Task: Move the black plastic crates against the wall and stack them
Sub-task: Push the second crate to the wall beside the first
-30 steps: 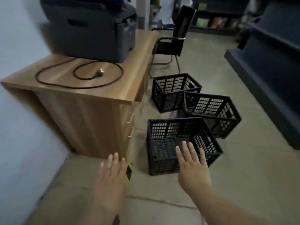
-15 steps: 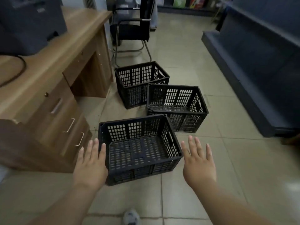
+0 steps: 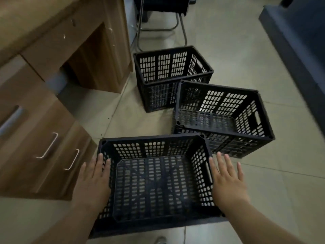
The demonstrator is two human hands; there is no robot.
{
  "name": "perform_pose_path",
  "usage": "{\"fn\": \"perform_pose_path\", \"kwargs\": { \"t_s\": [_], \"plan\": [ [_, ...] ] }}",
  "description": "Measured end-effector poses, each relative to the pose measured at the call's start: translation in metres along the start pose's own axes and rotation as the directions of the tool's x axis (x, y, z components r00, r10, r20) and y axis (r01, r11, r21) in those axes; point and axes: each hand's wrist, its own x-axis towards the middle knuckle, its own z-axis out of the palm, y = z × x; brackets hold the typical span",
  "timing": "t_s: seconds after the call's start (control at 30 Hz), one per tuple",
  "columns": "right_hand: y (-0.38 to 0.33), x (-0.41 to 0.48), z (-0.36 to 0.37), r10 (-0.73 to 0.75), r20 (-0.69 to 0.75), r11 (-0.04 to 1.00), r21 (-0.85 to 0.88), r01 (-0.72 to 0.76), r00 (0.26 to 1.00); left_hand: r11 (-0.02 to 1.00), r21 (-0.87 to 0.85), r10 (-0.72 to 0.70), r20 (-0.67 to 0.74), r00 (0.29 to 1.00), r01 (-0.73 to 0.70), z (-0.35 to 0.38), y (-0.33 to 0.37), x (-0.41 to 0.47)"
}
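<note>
Nearest black crate (image 3: 158, 182) on the floor (image 3: 263, 182) between our hands, left hand (image 3: 93, 182) spread flat at its left wall, right hand (image 3: 226, 180) spread at its right wall, two more crates (image 3: 223, 117) (image 3: 168, 74) beyond our fingertips, wooden counter (image 3: 44, 106) left of left hand

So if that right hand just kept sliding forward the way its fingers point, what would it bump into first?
Probably the middle crate. The right hand lies flat beside the nearest crate, fingers pointing toward the middle crate's near wall. Depth is unclear, so it might pass above that wall.
</note>
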Motion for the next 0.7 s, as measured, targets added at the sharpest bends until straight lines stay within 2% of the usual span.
{"fn": "perform_pose_path", "kwargs": {
  "t_s": [0.37,0.7],
  "plan": [
    [0.002,0.14,0.114,0.054,0.129,0.979,-0.2,-0.028,0.99,0.984,0.18,-0.029,0.118,0.993,0.008,0.123,0.006,0.088],
    [0.004,0.157,0.127,0.018,0.184,0.975,-0.219,0.023,0.983,0.984,0.173,-0.05,0.102,0.994,0.031,0.137,0.004,0.083]
  ]
}}
